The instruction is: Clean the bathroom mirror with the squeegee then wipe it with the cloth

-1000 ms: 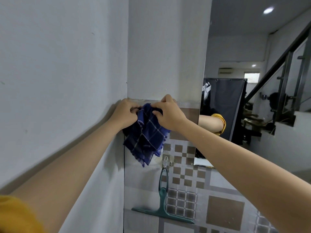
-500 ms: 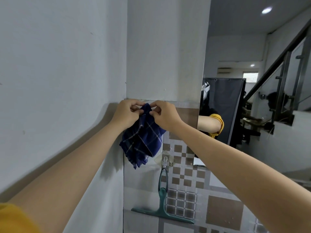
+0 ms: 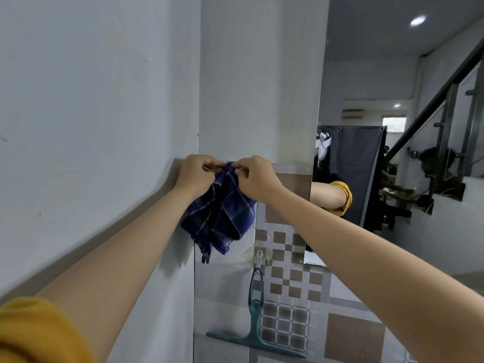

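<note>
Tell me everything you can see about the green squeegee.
The squeegee is teal green and looks like plastic. It has a long straight blade at the bottom and a narrow looped handle rising from the blade's middle. It hangs upright by that loop from a small clear hook stuck on the tiled wall. Only the hook touches it; neither hand does. It hangs below the blue checked cloth, apart from it.

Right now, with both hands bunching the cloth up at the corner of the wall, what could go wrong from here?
1. The blue checked cloth is pinched only at its top edge by the left hand and right hand; most of it hangs loose and could slip free.
2. The green squeegee hangs from a small clear hook right below the cloth's tail; a downward swipe might knock it off.
</note>
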